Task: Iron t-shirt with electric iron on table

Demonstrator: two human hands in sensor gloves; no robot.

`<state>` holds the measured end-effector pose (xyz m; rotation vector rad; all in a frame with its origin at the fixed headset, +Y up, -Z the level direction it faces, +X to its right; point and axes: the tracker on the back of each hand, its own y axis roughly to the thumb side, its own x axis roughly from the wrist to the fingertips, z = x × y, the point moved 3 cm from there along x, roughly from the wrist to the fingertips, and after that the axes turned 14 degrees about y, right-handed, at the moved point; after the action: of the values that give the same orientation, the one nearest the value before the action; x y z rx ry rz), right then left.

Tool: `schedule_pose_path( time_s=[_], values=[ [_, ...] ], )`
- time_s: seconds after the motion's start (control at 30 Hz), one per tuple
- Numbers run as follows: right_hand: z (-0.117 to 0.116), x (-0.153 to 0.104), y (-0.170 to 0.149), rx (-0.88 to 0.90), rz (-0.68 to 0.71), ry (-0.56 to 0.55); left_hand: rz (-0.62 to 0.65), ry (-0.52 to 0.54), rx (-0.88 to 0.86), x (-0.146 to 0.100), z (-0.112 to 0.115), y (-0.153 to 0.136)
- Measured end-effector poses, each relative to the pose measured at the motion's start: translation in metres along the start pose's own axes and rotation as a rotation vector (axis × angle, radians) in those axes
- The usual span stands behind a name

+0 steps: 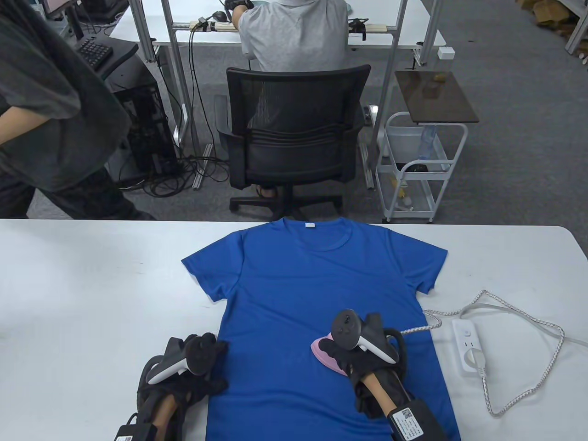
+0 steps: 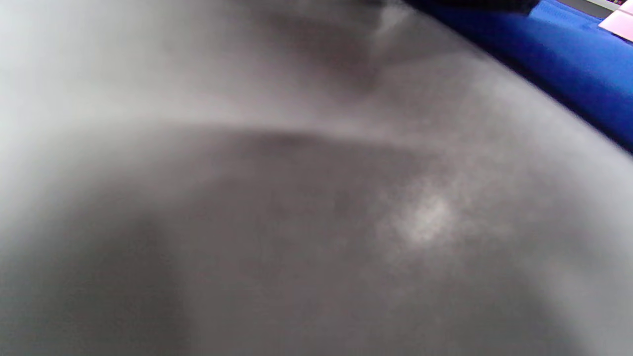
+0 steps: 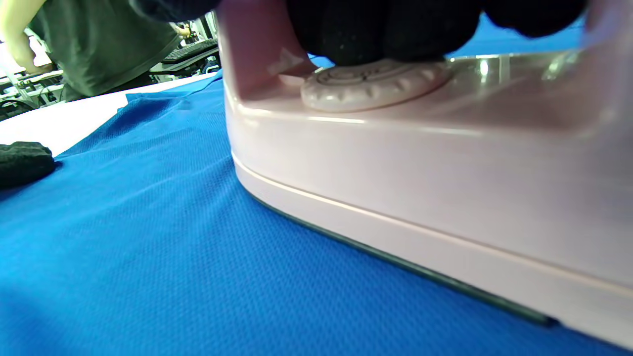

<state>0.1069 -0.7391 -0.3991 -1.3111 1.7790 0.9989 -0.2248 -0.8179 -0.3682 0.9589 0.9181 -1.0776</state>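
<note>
A blue t-shirt (image 1: 303, 294) lies flat on the white table (image 1: 92, 285), collar at the far edge. A pink electric iron (image 1: 324, 351) sits soleplate down on the shirt's lower right part. My right hand (image 1: 363, 349) grips the iron's handle from above; the right wrist view shows the iron body (image 3: 420, 168) and its dial (image 3: 371, 84) on the blue cloth (image 3: 148, 247), with gloved fingers (image 3: 381, 29) wrapped over the handle. My left hand (image 1: 202, 363) rests on the shirt's lower left edge. The left wrist view is blurred grey with a strip of shirt (image 2: 568, 64).
A white power strip (image 1: 471, 347) with the iron's plug lies right of the shirt; the braided cord (image 1: 528, 321) loops across the table's right side. Beyond the far edge stand an office chair (image 1: 294, 138), a white cart (image 1: 422, 165) and a person (image 1: 41, 110) at left.
</note>
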Motion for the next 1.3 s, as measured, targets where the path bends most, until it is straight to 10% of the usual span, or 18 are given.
schedule_pose_path(
  time_s=[0.83,1.3],
  values=[
    [-0.042,-0.075,0.029,-0.148,0.354,0.121,-0.003,-0.007,0.001,0.0,0.0,-0.001],
    [-0.039,-0.066,0.035,-0.111,0.281,0.129,-0.002,-0.01,0.002,0.001,0.0,-0.001]
  ],
)
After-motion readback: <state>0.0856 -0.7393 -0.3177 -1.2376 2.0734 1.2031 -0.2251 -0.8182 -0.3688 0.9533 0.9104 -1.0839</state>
